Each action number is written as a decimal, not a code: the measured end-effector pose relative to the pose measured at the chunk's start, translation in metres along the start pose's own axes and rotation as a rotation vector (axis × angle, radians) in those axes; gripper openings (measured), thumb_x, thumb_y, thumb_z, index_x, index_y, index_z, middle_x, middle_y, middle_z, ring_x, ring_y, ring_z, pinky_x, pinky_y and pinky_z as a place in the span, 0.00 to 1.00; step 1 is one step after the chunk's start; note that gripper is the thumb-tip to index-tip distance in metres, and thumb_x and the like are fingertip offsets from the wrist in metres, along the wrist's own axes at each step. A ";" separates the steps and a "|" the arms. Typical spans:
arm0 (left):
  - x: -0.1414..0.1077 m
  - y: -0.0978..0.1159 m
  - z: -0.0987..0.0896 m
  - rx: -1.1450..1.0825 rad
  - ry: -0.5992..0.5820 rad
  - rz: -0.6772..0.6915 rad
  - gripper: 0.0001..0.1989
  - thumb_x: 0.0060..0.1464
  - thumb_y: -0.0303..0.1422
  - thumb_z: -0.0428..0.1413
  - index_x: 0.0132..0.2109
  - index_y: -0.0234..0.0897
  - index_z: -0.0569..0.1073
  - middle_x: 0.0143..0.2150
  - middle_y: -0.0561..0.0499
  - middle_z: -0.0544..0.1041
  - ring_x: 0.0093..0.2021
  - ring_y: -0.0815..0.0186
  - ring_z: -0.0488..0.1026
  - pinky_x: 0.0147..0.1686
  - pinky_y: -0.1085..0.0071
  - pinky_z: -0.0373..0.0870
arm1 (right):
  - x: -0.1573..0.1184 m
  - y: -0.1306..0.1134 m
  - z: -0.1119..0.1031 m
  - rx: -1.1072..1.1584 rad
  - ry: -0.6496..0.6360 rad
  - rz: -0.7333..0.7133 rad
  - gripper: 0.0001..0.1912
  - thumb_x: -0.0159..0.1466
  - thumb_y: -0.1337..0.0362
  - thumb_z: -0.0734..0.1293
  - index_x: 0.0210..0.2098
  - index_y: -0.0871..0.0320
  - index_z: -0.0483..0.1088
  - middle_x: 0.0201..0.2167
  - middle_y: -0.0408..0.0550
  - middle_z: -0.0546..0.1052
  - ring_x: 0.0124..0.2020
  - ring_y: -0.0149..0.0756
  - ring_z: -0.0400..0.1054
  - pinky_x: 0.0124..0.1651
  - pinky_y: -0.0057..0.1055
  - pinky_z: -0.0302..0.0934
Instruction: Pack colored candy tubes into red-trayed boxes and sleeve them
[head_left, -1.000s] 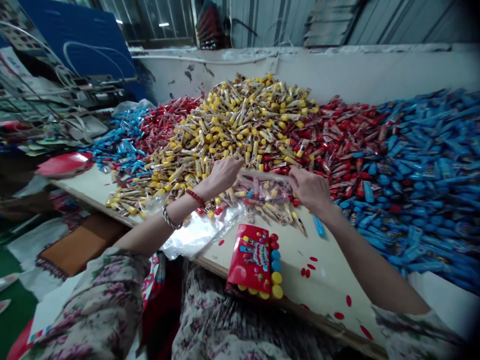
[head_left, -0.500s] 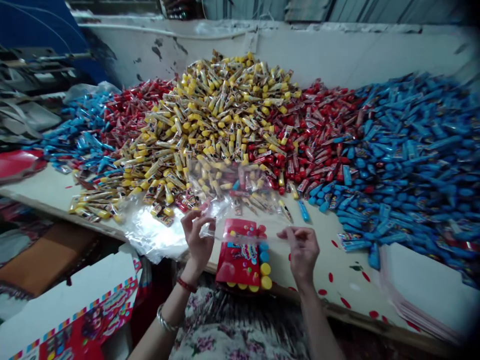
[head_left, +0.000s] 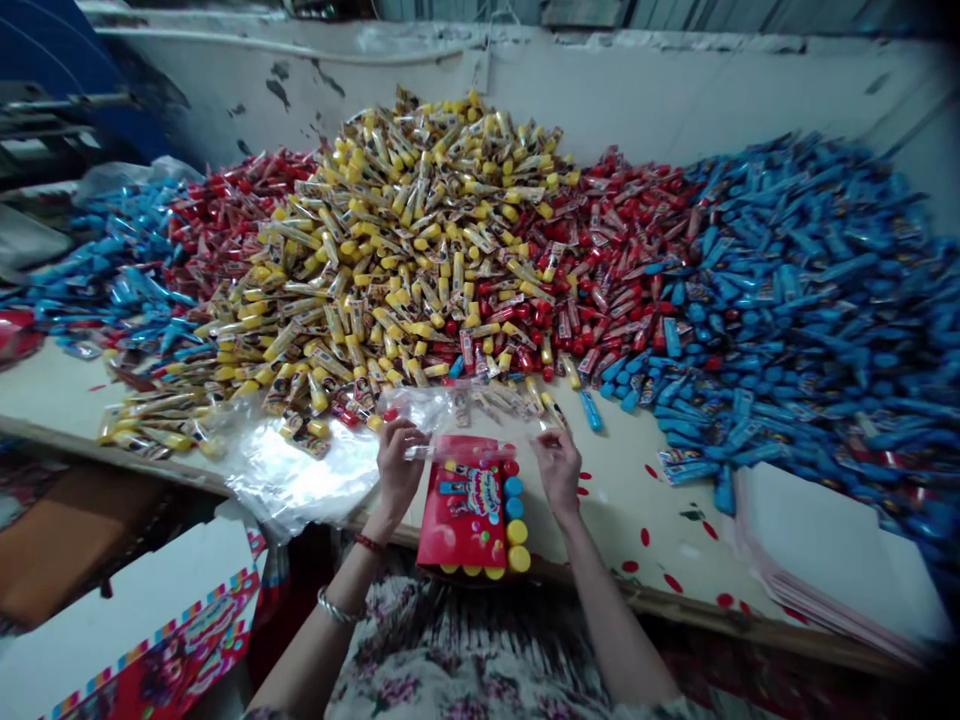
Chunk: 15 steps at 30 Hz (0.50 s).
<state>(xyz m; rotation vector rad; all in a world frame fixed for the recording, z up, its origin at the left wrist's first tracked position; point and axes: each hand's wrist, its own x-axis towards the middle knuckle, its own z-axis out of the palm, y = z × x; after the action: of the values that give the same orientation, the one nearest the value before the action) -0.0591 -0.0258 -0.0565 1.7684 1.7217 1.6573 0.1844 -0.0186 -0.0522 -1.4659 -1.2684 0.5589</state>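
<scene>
I saw the left hand (head_left: 397, 468) and the right hand (head_left: 559, 472) near the front edge of the counter (head_left: 622, 500), just above a red card (head_left: 461, 522). The left grip was closed on a clear plastic bag (head_left: 424, 408) and pinched its edge between the fingers. The right grip was almost closed near the other end of the bag, but I could not tell if it had hold of it. The bag was over the top of the red card. Behind the hands lay large piles of yellow wrapped tubes (head_left: 390, 250), red wrapped tubes (head_left: 622, 240) and blue wrapped tubes (head_left: 795, 290). A stack of white sheets (head_left: 817, 540) lay at the counter's right side.
</scene>
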 end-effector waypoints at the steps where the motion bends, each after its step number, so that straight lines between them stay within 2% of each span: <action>1: 0.001 -0.001 0.000 0.000 -0.015 0.004 0.03 0.52 0.32 0.55 0.32 0.38 0.70 0.39 0.49 0.68 0.39 0.64 0.70 0.38 0.66 0.73 | 0.003 0.000 0.000 -0.031 0.036 -0.025 0.12 0.59 0.53 0.63 0.27 0.54 0.61 0.27 0.44 0.68 0.31 0.37 0.65 0.41 0.39 0.65; 4: 0.002 -0.004 0.001 0.006 -0.040 0.029 0.03 0.53 0.32 0.55 0.33 0.38 0.70 0.39 0.49 0.68 0.39 0.65 0.71 0.38 0.67 0.73 | 0.010 0.000 -0.002 -0.106 0.134 -0.104 0.13 0.60 0.54 0.64 0.25 0.53 0.59 0.31 0.48 0.68 0.40 0.41 0.65 0.50 0.43 0.61; 6: 0.000 -0.004 0.002 -0.016 -0.059 0.038 0.03 0.53 0.32 0.55 0.34 0.37 0.69 0.39 0.49 0.67 0.37 0.67 0.71 0.36 0.69 0.74 | 0.013 0.000 -0.001 -0.058 0.162 -0.123 0.13 0.60 0.55 0.63 0.24 0.53 0.58 0.37 0.50 0.69 0.45 0.42 0.64 0.52 0.44 0.60; 8: -0.001 -0.004 0.002 -0.062 -0.081 0.028 0.03 0.54 0.31 0.55 0.35 0.37 0.69 0.41 0.50 0.66 0.35 0.70 0.70 0.32 0.72 0.73 | 0.013 0.002 0.002 0.060 0.156 -0.070 0.13 0.61 0.55 0.63 0.25 0.53 0.56 0.36 0.49 0.69 0.42 0.40 0.66 0.49 0.41 0.63; 10: -0.002 -0.002 0.002 -0.078 -0.104 0.026 0.02 0.54 0.31 0.55 0.35 0.37 0.68 0.42 0.50 0.65 0.34 0.71 0.70 0.30 0.74 0.72 | 0.010 0.005 0.006 0.152 0.140 0.027 0.14 0.59 0.56 0.63 0.26 0.52 0.53 0.31 0.44 0.67 0.34 0.36 0.66 0.43 0.38 0.65; 12: -0.002 0.000 0.000 -0.030 -0.126 0.056 0.03 0.55 0.31 0.55 0.35 0.37 0.68 0.41 0.50 0.65 0.35 0.70 0.70 0.32 0.73 0.72 | 0.006 0.007 0.007 0.148 0.153 0.076 0.13 0.58 0.56 0.65 0.29 0.52 0.54 0.28 0.41 0.64 0.30 0.33 0.63 0.39 0.34 0.65; 15: 0.000 0.002 -0.002 0.048 -0.111 0.134 0.03 0.55 0.31 0.56 0.34 0.37 0.69 0.39 0.50 0.66 0.36 0.69 0.69 0.36 0.71 0.72 | -0.004 0.007 0.004 0.065 0.165 0.037 0.12 0.58 0.56 0.65 0.35 0.53 0.57 0.30 0.43 0.65 0.31 0.34 0.63 0.38 0.33 0.64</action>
<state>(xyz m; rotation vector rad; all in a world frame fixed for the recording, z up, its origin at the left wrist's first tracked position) -0.0597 -0.0277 -0.0538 1.9983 1.6413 1.5456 0.1825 -0.0196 -0.0605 -1.4524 -1.0874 0.4888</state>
